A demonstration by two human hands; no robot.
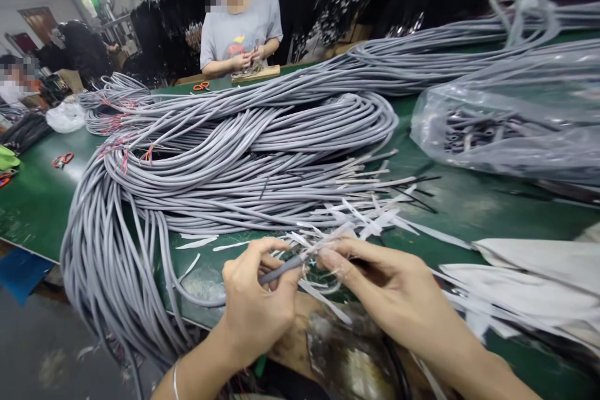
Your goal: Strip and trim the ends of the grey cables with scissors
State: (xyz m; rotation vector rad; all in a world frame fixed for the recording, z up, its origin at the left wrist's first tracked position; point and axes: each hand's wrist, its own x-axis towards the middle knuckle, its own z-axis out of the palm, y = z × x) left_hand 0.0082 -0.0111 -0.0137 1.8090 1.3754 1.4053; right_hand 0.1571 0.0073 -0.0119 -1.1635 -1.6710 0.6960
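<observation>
In the head view, my left hand [262, 294] is closed round a grey cable [282, 267] near its stripped end. My right hand [379, 281] pinches the pale strands and wrapping [323, 242] at that end, just right of the grey jacket. Loose white strips [370, 219] lie behind and around my fingers. A large bundle of grey cables [225, 181] spreads over the green table, with red and orange wires [124, 153] showing at its left ends.
A clear plastic bag [506, 137] of dark pieces lies at right, white cloth [534, 275] nearer. Orange-handled scissors [62, 160] rest at left, another pair [201, 85] farther back. A person [244, 25] works across the table. Cables hang over the near-left edge.
</observation>
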